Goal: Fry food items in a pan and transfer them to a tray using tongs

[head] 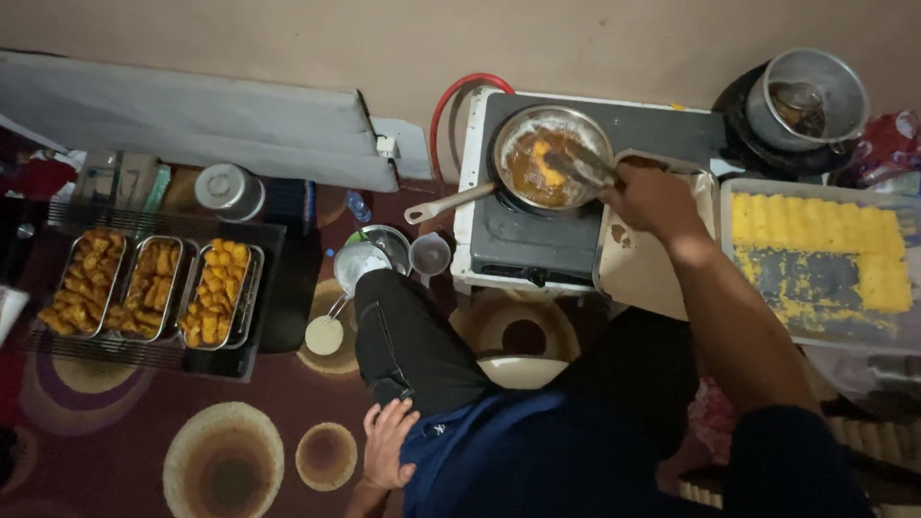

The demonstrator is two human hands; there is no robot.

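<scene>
Far left: three metal trays [153, 288] of browned fried pieces, side by side on a wire rack [58, 350]. Nearer the middle, low down: left hand [389, 443] spread flat on the patterned carpet [230, 460] beside the knee, fingers loose, holding nothing. Then the white stove [537, 240], carrying a frying pan [501, 144] with a yellow piece [545, 153] sitting in oil. Right hand [652, 200] wrapped around metal tongs [585, 165], tips at that piece. By the look of it, mid-fry, turning or checking. Lifting anything out calls for a firm squeeze and a steady wrist over hot oil. Far right: clear container [806, 288] of uncooked yellow pieces [815, 221].
</scene>
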